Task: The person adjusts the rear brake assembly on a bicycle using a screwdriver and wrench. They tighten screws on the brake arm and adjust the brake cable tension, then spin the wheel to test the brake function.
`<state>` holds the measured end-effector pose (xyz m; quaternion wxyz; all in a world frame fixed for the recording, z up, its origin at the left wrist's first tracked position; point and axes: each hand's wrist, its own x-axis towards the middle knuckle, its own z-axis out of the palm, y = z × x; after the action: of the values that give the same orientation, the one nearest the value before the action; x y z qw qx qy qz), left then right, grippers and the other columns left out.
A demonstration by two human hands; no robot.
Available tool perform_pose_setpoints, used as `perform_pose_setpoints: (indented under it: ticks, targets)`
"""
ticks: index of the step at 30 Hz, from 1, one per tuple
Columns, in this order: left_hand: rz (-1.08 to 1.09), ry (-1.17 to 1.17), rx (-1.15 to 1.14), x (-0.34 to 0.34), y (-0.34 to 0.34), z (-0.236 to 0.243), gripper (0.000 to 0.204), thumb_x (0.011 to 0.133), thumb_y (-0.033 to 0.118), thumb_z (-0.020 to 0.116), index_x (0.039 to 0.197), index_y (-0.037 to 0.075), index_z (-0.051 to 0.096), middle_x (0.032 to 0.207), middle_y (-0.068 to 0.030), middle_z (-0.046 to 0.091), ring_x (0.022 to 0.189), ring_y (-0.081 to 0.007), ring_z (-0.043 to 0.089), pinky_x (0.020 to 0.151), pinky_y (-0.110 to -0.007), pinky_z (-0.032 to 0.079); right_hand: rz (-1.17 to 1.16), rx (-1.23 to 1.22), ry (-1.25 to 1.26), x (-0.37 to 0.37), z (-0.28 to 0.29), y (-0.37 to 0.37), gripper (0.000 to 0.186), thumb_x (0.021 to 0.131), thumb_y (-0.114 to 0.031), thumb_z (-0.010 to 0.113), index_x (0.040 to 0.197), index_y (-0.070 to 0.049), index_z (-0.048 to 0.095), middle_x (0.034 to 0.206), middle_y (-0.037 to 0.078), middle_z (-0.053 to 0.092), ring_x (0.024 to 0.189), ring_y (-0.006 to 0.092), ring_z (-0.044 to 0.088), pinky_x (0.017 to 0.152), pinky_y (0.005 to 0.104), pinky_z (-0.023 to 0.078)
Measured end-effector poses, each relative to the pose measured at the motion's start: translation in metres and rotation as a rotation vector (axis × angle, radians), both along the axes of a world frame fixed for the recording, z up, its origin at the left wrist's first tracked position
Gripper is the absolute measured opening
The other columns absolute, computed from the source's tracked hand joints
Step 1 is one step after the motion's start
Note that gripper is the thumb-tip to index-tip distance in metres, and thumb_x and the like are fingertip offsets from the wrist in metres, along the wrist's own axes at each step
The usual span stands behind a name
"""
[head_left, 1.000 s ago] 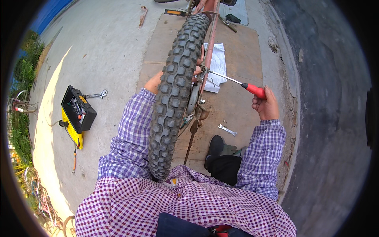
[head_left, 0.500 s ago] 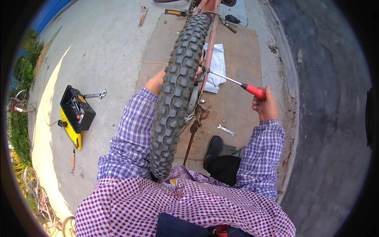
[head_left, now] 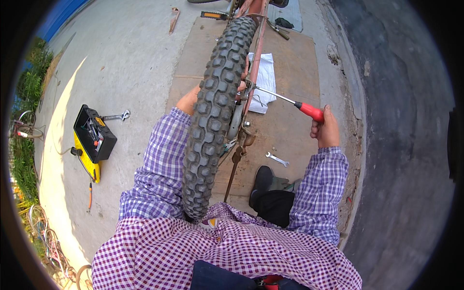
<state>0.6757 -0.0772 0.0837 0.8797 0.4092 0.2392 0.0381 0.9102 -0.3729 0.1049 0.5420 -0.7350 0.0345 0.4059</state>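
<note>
A bicycle's knobby black tire [head_left: 210, 111] runs up the middle, with the pinkish-red frame tube [head_left: 258, 53] along its right side. In my right hand [head_left: 327, 129] is the red handle of a screwdriver [head_left: 309, 111], thumb laid along it and fingers curled round. Its metal shaft points left, and the tip meets a small bracket [head_left: 250, 85] on the tube. My left hand [head_left: 189, 101] reaches in behind the tire. Only its wrist and a few fingertips beside the bracket show, so whatever it grips is hidden.
Left on the concrete stand an open black-and-yellow toolbox [head_left: 92, 140] and an adjustable wrench [head_left: 118, 116]. A small spanner [head_left: 277, 159] lies on the brown board near my shoe [head_left: 263, 181]. White paper [head_left: 265, 77] lies under the tube. Beyond the right kerb runs dark asphalt [head_left: 406, 145].
The tire has turned or shifted slightly to the left. The screwdriver and my right hand are almost where they were, and my left hand stays behind the tire.
</note>
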Motion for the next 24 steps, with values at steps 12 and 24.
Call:
perform_pose_setpoints:
  ticks: [12,24]
  targets:
    - [0.01,-0.061,0.055,-0.006,-0.001,0.0,0.052,0.092,0.022,0.074,0.14,0.009,0.056,0.122,-0.0006,0.067,0.104,-0.0108,0.064,0.088,-0.029,0.056,-0.08,0.089,-0.016,-0.011,0.005,0.008,0.031,0.097,-0.029,0.063,0.115,-0.005,0.058,0.083,0.004,0.059,0.066,0.0122,0.057,0.055,0.028,0.049]
    - [0.034,-0.025,0.05,-0.03,0.0,0.004,0.051,0.091,0.02,0.075,0.138,0.009,0.057,0.121,-0.0015,0.067,0.103,-0.0115,0.064,0.087,-0.03,0.056,-0.13,0.163,-0.018,-0.022,-0.006,-0.009,0.034,0.099,-0.033,0.06,0.118,-0.005,0.057,0.086,0.003,0.059,0.07,0.0147,0.059,0.057,0.0289,0.05]
